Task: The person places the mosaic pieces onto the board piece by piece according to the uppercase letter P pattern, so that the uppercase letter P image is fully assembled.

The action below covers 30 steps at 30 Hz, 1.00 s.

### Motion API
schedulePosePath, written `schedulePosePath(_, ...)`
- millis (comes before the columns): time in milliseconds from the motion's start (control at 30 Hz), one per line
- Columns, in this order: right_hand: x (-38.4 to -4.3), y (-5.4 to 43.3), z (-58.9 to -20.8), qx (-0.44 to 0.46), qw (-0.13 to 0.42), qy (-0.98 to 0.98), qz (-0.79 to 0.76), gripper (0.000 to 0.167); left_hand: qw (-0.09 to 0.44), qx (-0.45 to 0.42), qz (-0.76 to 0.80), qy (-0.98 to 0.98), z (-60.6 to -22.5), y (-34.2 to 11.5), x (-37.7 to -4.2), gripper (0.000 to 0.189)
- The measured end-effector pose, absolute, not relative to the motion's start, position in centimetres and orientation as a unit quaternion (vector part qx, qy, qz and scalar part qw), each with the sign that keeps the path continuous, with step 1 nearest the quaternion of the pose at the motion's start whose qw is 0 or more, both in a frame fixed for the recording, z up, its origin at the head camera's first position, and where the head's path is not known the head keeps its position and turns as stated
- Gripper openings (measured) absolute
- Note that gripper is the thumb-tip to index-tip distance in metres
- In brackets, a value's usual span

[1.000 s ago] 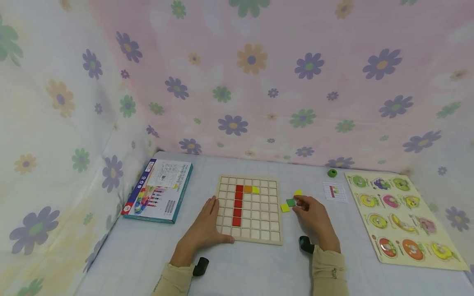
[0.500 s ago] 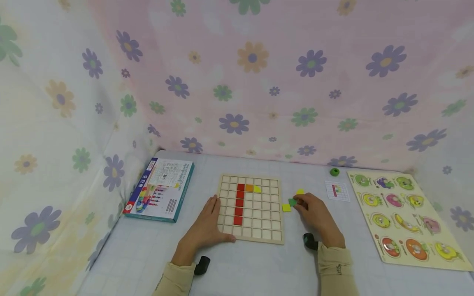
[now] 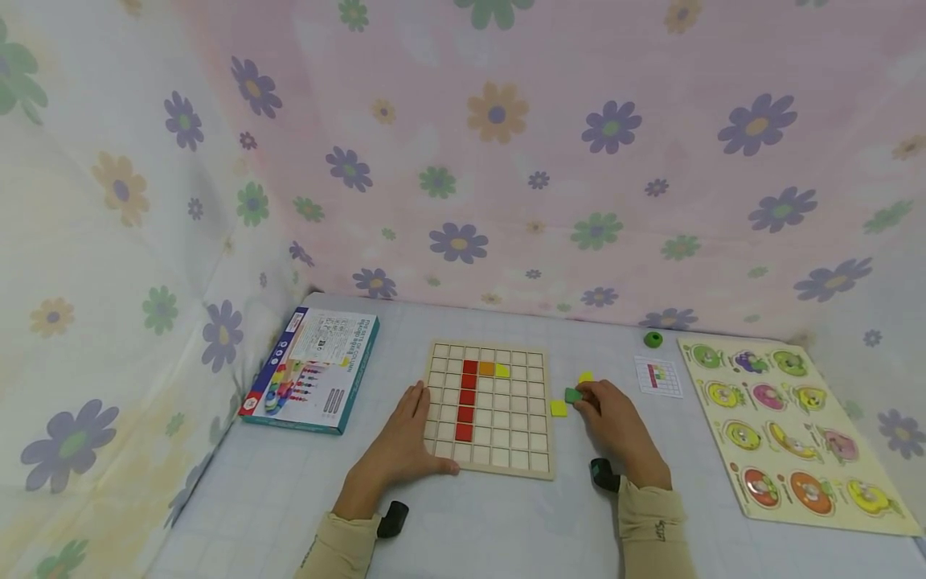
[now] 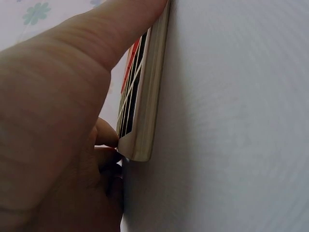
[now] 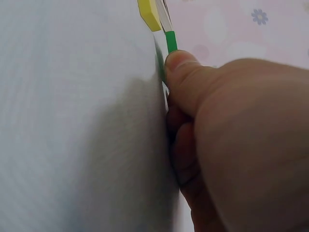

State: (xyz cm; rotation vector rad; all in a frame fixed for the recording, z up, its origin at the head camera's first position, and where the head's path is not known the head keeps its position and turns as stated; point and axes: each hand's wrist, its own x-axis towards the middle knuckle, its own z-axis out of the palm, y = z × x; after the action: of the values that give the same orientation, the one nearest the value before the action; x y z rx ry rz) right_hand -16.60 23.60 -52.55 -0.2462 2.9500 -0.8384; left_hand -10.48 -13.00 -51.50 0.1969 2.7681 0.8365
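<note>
A wooden grid board (image 3: 550, 434) lies flat on the table, with a column of several red tiles (image 3: 466, 414), an orange tile (image 3: 487, 369) and a yellow piece (image 3: 502, 371) in its cells. At the board's near left corner rests my left hand (image 3: 401, 446), fingers straight along the left side and thumb along the front edge. Right of the board, my right hand (image 3: 615, 422) pinches a green tile (image 5: 172, 42) between thumb and fingertips, low over the table. A yellow square tile (image 3: 559, 408) lies beside it, and another yellow piece (image 3: 585, 376) just behind, partly hidden.
A printed pattern card (image 3: 659, 376) and a green bead (image 3: 653, 339) lie at the back right. Farther right is a fruit puzzle board (image 3: 784, 426). A toy box (image 3: 318, 370) lies on the left. A flowered cloth (image 3: 499, 185) hangs behind the table.
The view shifts slightly. The right hand stays at the green tile with fingers pinching it, and the left hand keeps its place at the board's corner.
</note>
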Motion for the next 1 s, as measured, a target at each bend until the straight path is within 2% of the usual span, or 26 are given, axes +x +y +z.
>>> schedulePosePath(433,-16.5,23.1,-52.4,-0.058,0.034,0.955,-0.288,0.033,0.123,0.069,0.290,0.947,-51.7,-13.3,-10.4,0.140)
schedulePosePath(833,-16.4,22.3,-51.4,-0.106,-0.028,0.951,-0.289,0.029,0.127,0.073,0.294,0.944,-51.8,-13.3,-10.5,0.139)
schedulePosePath(1000,-16.4,21.5,-50.7,-0.119,-0.032,0.949,-0.291,0.028,0.127,0.074,0.291,0.945,-51.8,-13.4,-10.7,0.139)
